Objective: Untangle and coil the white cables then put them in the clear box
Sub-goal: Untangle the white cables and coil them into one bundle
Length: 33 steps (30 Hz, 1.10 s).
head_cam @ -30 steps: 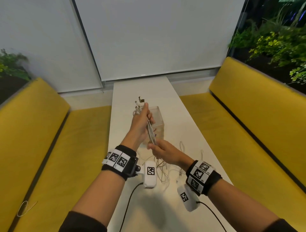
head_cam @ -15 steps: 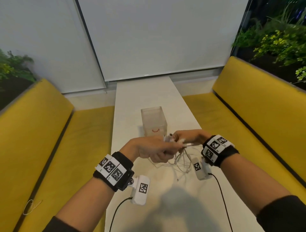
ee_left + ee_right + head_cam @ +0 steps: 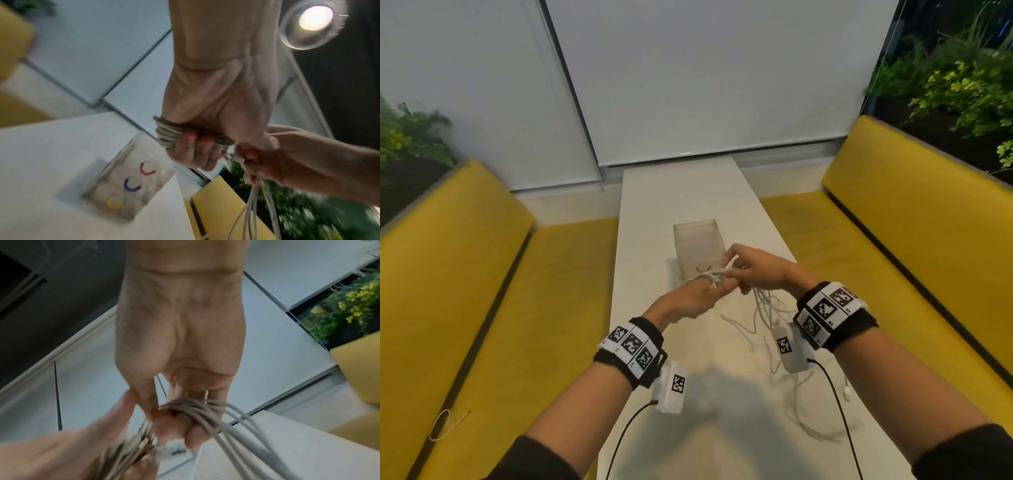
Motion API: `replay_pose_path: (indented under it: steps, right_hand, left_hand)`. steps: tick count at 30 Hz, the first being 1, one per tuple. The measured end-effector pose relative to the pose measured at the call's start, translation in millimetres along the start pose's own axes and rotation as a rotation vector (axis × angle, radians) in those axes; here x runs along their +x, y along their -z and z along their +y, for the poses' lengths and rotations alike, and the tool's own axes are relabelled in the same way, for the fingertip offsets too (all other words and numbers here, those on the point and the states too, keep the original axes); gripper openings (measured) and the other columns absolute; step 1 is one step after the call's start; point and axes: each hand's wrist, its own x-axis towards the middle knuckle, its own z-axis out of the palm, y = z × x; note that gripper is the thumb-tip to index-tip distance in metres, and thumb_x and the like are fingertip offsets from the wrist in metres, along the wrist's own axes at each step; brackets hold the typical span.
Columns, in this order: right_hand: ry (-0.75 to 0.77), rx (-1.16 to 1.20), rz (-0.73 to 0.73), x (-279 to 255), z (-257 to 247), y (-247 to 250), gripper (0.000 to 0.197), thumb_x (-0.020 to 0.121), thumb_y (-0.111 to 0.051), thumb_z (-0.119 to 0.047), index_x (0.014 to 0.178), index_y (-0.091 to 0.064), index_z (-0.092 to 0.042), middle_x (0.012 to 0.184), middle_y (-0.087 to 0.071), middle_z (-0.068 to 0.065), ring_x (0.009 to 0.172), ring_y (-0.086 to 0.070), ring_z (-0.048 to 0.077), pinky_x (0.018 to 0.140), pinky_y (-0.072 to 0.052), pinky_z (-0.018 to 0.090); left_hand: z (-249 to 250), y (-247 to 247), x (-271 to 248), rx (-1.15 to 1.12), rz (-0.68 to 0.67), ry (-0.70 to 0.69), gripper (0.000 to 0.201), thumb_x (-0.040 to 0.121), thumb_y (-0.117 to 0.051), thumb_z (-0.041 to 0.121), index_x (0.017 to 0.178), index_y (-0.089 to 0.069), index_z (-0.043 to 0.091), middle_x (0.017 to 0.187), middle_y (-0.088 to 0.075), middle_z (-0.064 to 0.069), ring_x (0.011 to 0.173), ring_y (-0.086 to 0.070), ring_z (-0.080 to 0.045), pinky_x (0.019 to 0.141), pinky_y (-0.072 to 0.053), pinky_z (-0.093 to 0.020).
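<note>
Mid-frame over the desk (image 3: 688, 192), my left hand (image 3: 690, 299) grips the wound white cables (image 3: 168, 133) while my right hand (image 3: 760, 270) pinches the limp, springy tails; I'd hold close to the coil, clear box (image 3: 697, 240) just behind.

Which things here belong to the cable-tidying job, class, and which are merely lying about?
Job: white cables, held by left hand and right hand; clear box.

Lying about: yellow benches, plants, loose wire loop on left bench.
</note>
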Motion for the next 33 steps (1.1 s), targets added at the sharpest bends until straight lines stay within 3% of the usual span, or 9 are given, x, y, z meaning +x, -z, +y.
replay_pose_path:
  steps: [6, 14, 17, 20, 23, 25, 28, 30, 33]
  right_hand:
    - [0.190, 0.128, 0.277, 1.4, -2.1, -30.9, 0.026, 0.101, -0.050, -0.020, 0.121, -0.042, -0.006, 0.086, -0.063, 0.004, 0.062, -0.052, 0.004, 0.060, -0.039, 0.021]
    - [0.219, 0.403, 0.209, 1.0, -16.7, -78.7, 0.030, 0.106, -0.038, -0.027, 0.080, -0.048, -0.015, 0.063, -0.046, 0.001, 0.050, -0.046, 0.005, 0.056, -0.045, 0.023]
    - [0.149, 0.581, 0.074, -1.3, -10.7, -88.0, 0.045, 0.099, -0.049, -0.044, 0.064, -0.040, -0.016, 0.057, -0.033, 0.002, 0.047, -0.034, 0.010, 0.054, -0.040, 0.022]
    - [0.128, 0.551, 0.013, 2.6, -10.1, -79.3, 0.050, 0.083, -0.066, -0.051, 0.069, -0.042, -0.009, 0.058, -0.030, 0.006, 0.048, -0.029, 0.014, 0.049, -0.034, 0.023]
    - [0.079, 0.285, -0.017, 15.8, -6.1, -64.6, 0.070, 0.074, -0.078, -0.055, 0.077, -0.050, 0.009, 0.068, -0.053, 0.025, 0.057, -0.051, 0.037, 0.055, -0.052, 0.037]
    - [0.066, 0.110, -0.021, 24.3, 4.4, -55.1, 0.061, 0.069, -0.083, -0.054, 0.090, -0.067, 0.001, 0.090, -0.071, 0.022, 0.084, -0.069, 0.038, 0.076, -0.059, 0.051]
    - [0.148, -0.142, -0.088, 14.3, -9.0, -30.1, 0.007, 0.086, -0.072, -0.016, 0.080, -0.072, -0.015, 0.077, -0.072, 0.003, 0.070, -0.068, 0.012, 0.063, -0.054, 0.027]
    - [0.181, -0.357, -0.054, 12.9, -16.0, -19.8, 0.012, 0.082, -0.066, -0.005, 0.071, -0.068, 0.000, 0.067, -0.066, 0.014, 0.061, -0.057, 0.031, 0.059, -0.049, 0.037]
    - [0.211, -0.517, -0.091, 10.8, -20.9, -16.2, 0.026, 0.079, -0.071, -0.014, 0.060, -0.052, -0.013, 0.057, -0.048, -0.001, 0.055, -0.036, 0.019, 0.052, -0.029, 0.030]
  left_hand:
    - [-0.6, 12.3, 23.0, -0.553, 0.382, 0.119, 0.058, 0.096, -0.035, 0.070, 0.064, -0.047, 0.023, 0.051, -0.037, 0.006, 0.045, -0.031, -0.009, 0.043, -0.026, -0.021]
    - [32.6, 36.8, 29.0, -1.070, 0.738, -0.099, 0.025, 0.099, -0.059, 0.038, 0.093, -0.055, 0.013, 0.070, -0.052, 0.001, 0.063, -0.053, -0.012, 0.060, -0.046, -0.025]
    - [44.2, 58.1, 14.1, -1.323, 0.508, -0.298, 0.037, 0.102, -0.054, 0.035, 0.070, -0.050, 0.017, 0.060, -0.043, 0.001, 0.054, -0.046, -0.012, 0.059, -0.047, -0.025]
    - [49.8, 62.4, -4.3, -1.378, 0.043, -0.385, 0.046, 0.105, -0.042, 0.041, 0.066, -0.048, 0.017, 0.049, -0.040, 0.003, 0.037, -0.036, -0.008, 0.038, -0.035, -0.021]
    - [49.5, 56.5, -20.3, -1.254, -0.460, -0.349, 0.044, 0.103, -0.045, 0.043, 0.068, -0.051, 0.016, 0.045, -0.035, 0.003, 0.031, -0.027, -0.008, 0.032, -0.026, -0.018]
    - [45.8, 48.7, -30.2, -1.081, -0.637, -0.255, 0.040, 0.100, -0.051, 0.041, 0.070, -0.047, 0.017, 0.046, -0.035, 0.005, 0.031, -0.030, -0.007, 0.032, -0.023, -0.016]
    - [39.1, 36.7, -41.1, -0.615, -0.645, -0.056, 0.045, 0.103, -0.045, 0.042, 0.063, -0.043, 0.023, 0.044, -0.036, 0.009, 0.031, -0.029, -0.001, 0.032, -0.022, -0.012]
    - [37.6, 30.0, -43.6, -0.337, -0.619, 0.070, 0.049, 0.105, -0.042, 0.041, 0.060, -0.039, 0.024, 0.046, -0.032, 0.008, 0.034, -0.024, -0.003, 0.033, -0.019, -0.013]
    - [34.5, 21.0, -41.8, 0.038, -0.557, 0.201, 0.050, 0.102, -0.047, 0.050, 0.062, -0.035, 0.022, 0.054, -0.027, 0.003, 0.042, -0.020, -0.009, 0.039, -0.017, -0.019]
